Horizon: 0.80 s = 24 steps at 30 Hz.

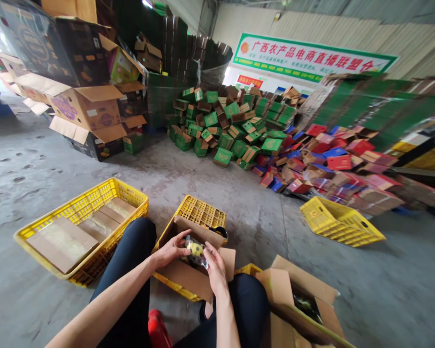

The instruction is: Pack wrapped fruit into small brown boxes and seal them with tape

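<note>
A clear plastic packet (195, 249) with something yellow and dark-spotted inside is stretched between my two hands. My left hand (172, 249) pinches its left end, while the fingers of my right hand (215, 265) close on its right end. Directly below, an open cardboard box (190, 280) rests on an upturned yellow crate (201, 210), with dark contents partly hidden by my hands. A black rounded object (220, 232) lies behind the box's far flap; its kind is unclear. By my right knee stands another open cardboard box (313, 280) holding dark, shiny plastic-wrapped items.
On the left, a yellow crate (80, 203) holds several taped cartons (63, 244). A yellow crate (342, 222) sits on the floor at right. Heaps of green boxes (235, 130) and red and blue boxes (333, 166) lie behind; large cartons (89, 108) are stacked back left.
</note>
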{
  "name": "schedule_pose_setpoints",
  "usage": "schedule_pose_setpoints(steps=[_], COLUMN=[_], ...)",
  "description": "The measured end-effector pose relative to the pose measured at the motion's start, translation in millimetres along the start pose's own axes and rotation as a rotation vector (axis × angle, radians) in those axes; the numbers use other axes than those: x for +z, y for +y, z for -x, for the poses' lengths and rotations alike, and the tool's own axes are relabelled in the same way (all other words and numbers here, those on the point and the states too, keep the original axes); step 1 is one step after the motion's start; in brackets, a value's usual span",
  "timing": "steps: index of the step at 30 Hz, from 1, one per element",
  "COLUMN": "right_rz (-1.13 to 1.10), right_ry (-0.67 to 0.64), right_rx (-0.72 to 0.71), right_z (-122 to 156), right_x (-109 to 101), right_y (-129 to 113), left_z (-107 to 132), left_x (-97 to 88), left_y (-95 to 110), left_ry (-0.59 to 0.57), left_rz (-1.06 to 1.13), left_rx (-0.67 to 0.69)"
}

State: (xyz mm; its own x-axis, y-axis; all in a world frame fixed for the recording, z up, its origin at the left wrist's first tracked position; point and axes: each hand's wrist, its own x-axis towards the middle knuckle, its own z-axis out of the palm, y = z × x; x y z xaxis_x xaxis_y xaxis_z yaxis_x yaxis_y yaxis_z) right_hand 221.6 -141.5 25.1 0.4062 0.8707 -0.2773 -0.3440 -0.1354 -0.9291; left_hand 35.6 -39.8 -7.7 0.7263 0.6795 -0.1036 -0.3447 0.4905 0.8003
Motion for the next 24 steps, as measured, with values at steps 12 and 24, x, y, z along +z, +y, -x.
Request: schedule_pose_setpoints(steps=[12,24], right_rz=[0.030,0.029], right_ry=[-0.013,0.114], right_rx=[-0.080,-0.001], right_z=[-5.9,-8.7], right_x=[-3.2,-8.6], right_y=[3.4,7.3], left_z=[2.3,-5.1], left_x=[1.2,-3.2], left_y=[0.7,-1.5], left_ry=[0.085,0.254], left_rz=[-0.168,-0.075], left_rx=[-0.028,-0.003])
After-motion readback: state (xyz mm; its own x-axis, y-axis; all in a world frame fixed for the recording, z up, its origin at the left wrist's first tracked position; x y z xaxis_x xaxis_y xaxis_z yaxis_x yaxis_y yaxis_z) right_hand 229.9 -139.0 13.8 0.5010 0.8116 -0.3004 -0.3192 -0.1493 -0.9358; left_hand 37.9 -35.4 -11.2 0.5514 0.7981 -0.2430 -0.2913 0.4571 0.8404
